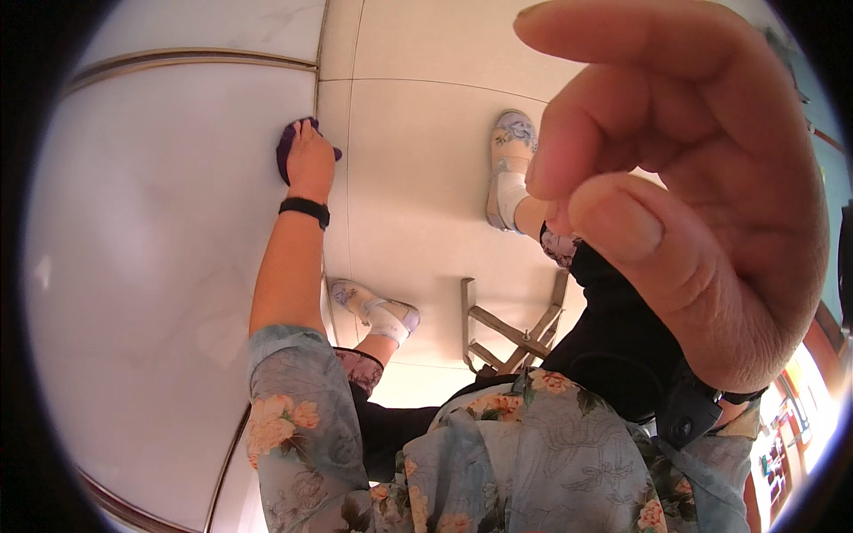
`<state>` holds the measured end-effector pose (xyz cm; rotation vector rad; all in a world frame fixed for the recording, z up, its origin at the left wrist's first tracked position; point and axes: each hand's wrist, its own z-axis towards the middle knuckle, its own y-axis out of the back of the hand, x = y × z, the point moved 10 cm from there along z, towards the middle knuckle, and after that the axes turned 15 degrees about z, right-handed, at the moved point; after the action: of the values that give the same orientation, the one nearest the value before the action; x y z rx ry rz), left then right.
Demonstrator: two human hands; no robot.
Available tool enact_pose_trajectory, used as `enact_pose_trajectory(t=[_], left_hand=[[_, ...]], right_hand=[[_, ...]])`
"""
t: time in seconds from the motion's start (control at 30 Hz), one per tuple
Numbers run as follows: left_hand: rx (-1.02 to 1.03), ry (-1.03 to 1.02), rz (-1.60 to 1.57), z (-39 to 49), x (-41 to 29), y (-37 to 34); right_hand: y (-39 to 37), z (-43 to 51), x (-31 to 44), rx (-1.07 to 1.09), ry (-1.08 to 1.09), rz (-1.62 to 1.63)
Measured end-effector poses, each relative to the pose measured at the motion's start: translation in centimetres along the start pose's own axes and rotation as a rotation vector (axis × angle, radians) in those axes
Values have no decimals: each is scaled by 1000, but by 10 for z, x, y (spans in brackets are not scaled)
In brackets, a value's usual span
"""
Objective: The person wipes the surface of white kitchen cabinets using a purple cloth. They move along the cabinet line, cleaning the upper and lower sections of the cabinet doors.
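My left hand presses a dark purple cloth against a glossy white panel with faint marbling, close to its right-hand edge. A black band circles that wrist. Close to the camera, my right hand is raised at the upper right. Its fingers curl, with a gap between the forefinger and the thumb, and nothing shows in its grasp. A black strap with a buckle sits about the right wrist.
Metal trim strips cross the panel. Beige floor tiles run beside it. My feet, in patterned shoes, rest on the floor. Between my legs stand the crossed legs of a folding stool. Blurred furniture lines the right rim.
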<state>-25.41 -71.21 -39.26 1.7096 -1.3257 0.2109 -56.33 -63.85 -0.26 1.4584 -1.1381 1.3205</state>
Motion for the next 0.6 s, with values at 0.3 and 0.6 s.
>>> enact_pose_trajectory(t=[0.3,0.6], left_hand=[[81,31,-107,-99,-22,-32],[-206,241,-3,-183,93,108]], right_hand=[[-5,-9,22,26,78,97],[-22,-2,56,163,178,284]])
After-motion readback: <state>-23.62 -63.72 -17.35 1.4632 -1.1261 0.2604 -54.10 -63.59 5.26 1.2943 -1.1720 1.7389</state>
